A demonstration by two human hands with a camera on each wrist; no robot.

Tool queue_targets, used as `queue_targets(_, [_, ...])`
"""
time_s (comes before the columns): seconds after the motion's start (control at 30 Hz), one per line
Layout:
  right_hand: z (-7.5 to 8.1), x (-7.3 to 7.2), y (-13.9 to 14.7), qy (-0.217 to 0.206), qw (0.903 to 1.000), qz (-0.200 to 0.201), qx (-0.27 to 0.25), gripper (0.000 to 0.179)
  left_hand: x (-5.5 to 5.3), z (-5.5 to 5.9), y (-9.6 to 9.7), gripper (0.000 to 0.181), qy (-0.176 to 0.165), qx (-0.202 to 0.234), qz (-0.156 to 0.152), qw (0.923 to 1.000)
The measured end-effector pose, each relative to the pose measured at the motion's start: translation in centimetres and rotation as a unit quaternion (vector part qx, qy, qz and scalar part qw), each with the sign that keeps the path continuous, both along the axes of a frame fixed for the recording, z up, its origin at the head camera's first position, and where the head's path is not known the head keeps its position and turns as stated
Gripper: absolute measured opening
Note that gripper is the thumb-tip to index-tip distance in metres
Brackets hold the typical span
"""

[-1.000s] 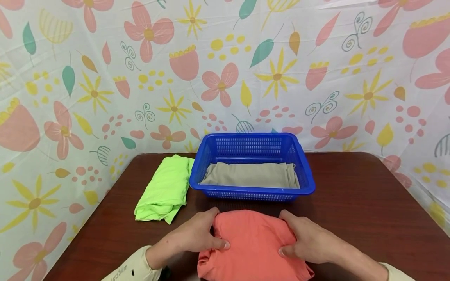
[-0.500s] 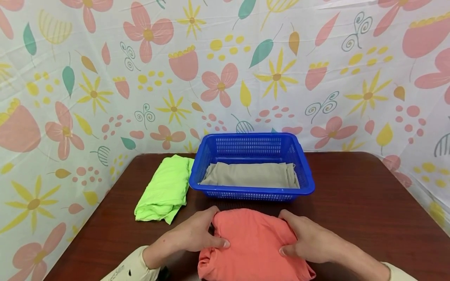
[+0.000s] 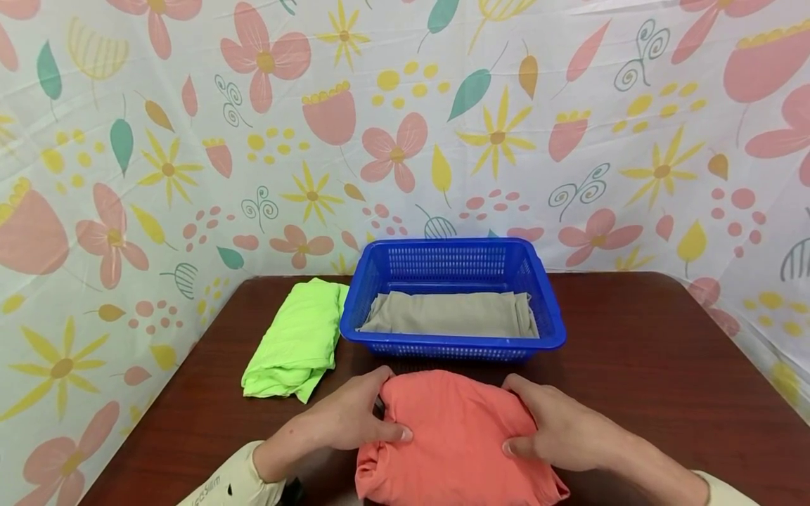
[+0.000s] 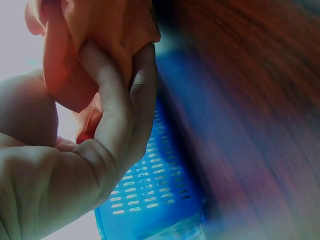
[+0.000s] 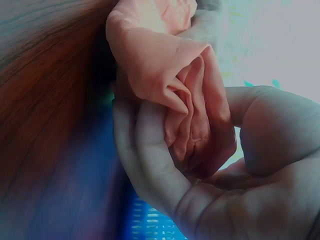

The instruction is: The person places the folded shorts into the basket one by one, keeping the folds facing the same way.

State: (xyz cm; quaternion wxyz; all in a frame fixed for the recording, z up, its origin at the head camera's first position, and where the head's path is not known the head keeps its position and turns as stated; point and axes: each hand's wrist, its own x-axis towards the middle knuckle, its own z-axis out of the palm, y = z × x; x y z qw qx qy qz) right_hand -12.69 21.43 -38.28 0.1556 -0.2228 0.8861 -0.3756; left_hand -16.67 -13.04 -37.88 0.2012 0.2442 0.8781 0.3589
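Observation:
A folded coral-red cloth (image 3: 452, 443) lies between my two hands at the near side of the table. My left hand (image 3: 354, 414) grips its left side, thumb on top and fingers curled beneath, as the left wrist view shows. On the opposite side my right hand (image 3: 560, 425) holds it the same way; in the right wrist view the fingers (image 5: 155, 140) wrap under the layered folds. Just beyond the cloth stands a blue plastic basket (image 3: 452, 344) with a folded grey-beige cloth (image 3: 452, 314) inside.
Left of the basket, a folded lime-green cloth (image 3: 294, 341) lies on the dark brown wooden table (image 3: 645, 365), one corner against the basket's side. A flower-printed sheet (image 3: 405, 140) hangs behind and along the left.
Both hands and the coral-red cloth have shifted slightly away from me, toward the basket. The grip looks the same; the basket and the other cloths have stayed put.

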Motion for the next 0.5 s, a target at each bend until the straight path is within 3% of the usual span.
queue_targets(0.5, [0.99,0.15,0.12,-0.018,0.9997,0.006,-0.014,0.042,0.12,0.92,-0.21,0.051,-0.003,0.017,-0.005,0.9998])
